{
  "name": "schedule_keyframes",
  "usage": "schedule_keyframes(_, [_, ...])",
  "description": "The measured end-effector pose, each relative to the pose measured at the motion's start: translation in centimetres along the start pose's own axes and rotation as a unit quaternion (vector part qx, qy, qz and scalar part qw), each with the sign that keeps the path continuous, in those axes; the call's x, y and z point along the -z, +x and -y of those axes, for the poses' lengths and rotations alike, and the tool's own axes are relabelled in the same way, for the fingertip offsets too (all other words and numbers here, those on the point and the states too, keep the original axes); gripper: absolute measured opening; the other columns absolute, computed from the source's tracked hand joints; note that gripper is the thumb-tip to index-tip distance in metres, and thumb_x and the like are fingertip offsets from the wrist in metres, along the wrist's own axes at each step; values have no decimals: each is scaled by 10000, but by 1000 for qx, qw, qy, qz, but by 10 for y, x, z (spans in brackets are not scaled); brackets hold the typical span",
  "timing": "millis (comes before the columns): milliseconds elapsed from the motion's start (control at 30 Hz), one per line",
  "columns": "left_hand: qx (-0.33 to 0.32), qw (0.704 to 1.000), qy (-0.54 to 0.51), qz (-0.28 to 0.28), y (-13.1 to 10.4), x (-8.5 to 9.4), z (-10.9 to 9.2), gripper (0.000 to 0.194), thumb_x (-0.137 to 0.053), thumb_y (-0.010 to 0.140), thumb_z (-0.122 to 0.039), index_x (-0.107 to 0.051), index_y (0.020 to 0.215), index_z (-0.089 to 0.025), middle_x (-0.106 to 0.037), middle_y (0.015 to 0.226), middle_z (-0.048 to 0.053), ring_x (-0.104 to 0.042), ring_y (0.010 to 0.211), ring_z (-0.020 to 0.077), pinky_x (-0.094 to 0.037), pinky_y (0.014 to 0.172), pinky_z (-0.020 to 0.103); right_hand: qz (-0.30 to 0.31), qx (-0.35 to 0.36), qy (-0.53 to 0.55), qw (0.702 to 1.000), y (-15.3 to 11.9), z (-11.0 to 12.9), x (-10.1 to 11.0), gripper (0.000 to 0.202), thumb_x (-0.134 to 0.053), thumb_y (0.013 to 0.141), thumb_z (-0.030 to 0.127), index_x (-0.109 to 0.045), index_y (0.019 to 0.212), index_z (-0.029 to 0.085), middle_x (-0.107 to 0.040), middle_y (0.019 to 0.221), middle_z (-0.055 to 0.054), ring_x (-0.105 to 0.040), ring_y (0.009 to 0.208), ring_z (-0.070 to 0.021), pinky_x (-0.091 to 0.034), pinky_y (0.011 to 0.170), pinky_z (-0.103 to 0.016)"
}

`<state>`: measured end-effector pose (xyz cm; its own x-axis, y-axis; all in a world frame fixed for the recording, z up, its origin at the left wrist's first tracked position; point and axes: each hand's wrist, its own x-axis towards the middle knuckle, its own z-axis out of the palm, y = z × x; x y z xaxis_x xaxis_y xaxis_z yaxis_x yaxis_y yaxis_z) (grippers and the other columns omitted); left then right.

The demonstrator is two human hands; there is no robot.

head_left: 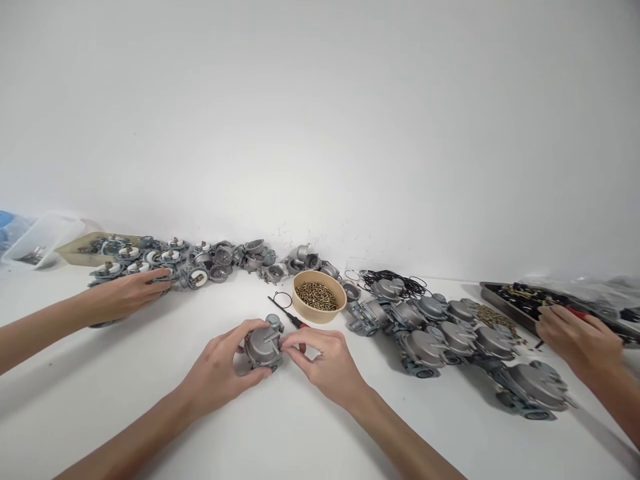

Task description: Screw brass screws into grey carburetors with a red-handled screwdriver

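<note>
My left hand [217,363] is wrapped round a grey metal carburetor-like part [263,347] at the lower middle, its round cover facing up. From the right, my right hand [325,360] pinches with thumb and forefinger at that part's right edge; whatever is between the fingertips is too small to make out. A screwdriver [295,321] with a red and black handle lies behind my right hand, partly hidden by it. Just beyond stands a round tan bowl [299,308] of small brass-coloured screws [317,296].
Another person's hand [140,291] reaches among open metal bodies at the left. At the right, a person's hand [580,337] holds a red tool by a dark tray [515,312]. Several assembled parts [425,347] stand right of centre, near black rings [393,280].
</note>
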<state>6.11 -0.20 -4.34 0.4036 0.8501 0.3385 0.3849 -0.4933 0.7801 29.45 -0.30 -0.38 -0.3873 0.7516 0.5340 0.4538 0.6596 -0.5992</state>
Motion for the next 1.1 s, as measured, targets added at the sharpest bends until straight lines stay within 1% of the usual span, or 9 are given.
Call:
schedule_keyframes(133, [-1,1000,2,-8,0,-1,1,512,-725,883,-342,-515,1350,-355,-670,1361,7,-715,1044,226,-619,962,410,2,-13,7,1000,0,1,-2,159,-649,896,154,-774,837,231,-818,869,-3,-697,696,-147,-542,656,-259])
schedule_keyframes(300, [-2,1000,20,-10,0,-1,1,489,-733,875,-344,-533,1321,-351,-699,1297,-5,-725,999,214,-622,955,401,-39,-63,27,997,-2,1,-9,18,-739,852,214,-756,848,218,-792,805,-8,-686,677,-152,-554,668,-264])
schedule_keyframes(400, [-11,1000,19,-5,0,1,-1,458,-733,874,-330,-550,1294,-344,-720,1233,-11,-726,975,205,-624,939,382,-50,-78,32,995,-3,1,-11,20,-761,838,216,-752,856,212,-786,803,-9,-689,691,-157,-550,661,-260])
schedule_keyframes(600, [-22,1000,12,7,2,4,1,443,-718,895,-347,-544,1302,-339,-714,1229,-14,-716,954,184,-632,913,352,-40,-68,27,997,-6,-2,-10,29,-767,848,248,-774,833,224,-795,804,-12,-690,710,-161,-539,704,-272])
schedule_keyframes(767, [-30,999,32,6,2,4,2,446,-715,894,-337,-541,1305,-341,-726,1194,-19,-720,931,184,-633,915,359,-22,-85,21,996,-6,0,-11,57,-770,838,263,-755,818,212,-774,763,-7,-702,691,-156,-529,656,-252])
schedule_keyframes(867, [-30,999,40,6,1,6,2,447,-706,893,-319,-539,1308,-339,-727,1204,-9,-724,960,200,-629,923,373,-13,-114,-11,993,-1,-3,1,132,-748,867,336,-753,849,206,-770,781,-14,-691,675,-152,-518,625,-248])
schedule_keyframes(967, [-31,998,56,17,0,8,3,457,-698,900,-316,-537,1326,-350,-715,1269,-5,-723,1003,214,-628,923,373,-13,-148,-80,986,3,-15,21,215,-674,918,383,-736,815,205,-751,772,-28,-658,670,-159,-481,616,-263])
schedule_keyframes(1000, [-34,997,60,19,0,9,3,461,-697,901,-315,-536,1331,-355,-710,1290,-7,-723,1004,215,-626,923,371,-10,-158,-105,982,3,-19,27,190,-694,896,366,-732,798,208,-743,760,-29,-644,666,-164,-460,608,-265])
schedule_keyframes(1100, [-45,997,60,23,-1,12,1,462,-688,908,-308,-538,1341,-366,-701,1326,-17,-725,1002,220,-614,933,365,18,-183,-170,968,1,-32,38,65,-788,745,232,-727,740,211,-707,692,-15,-583,593,-158,-362,547,-251])
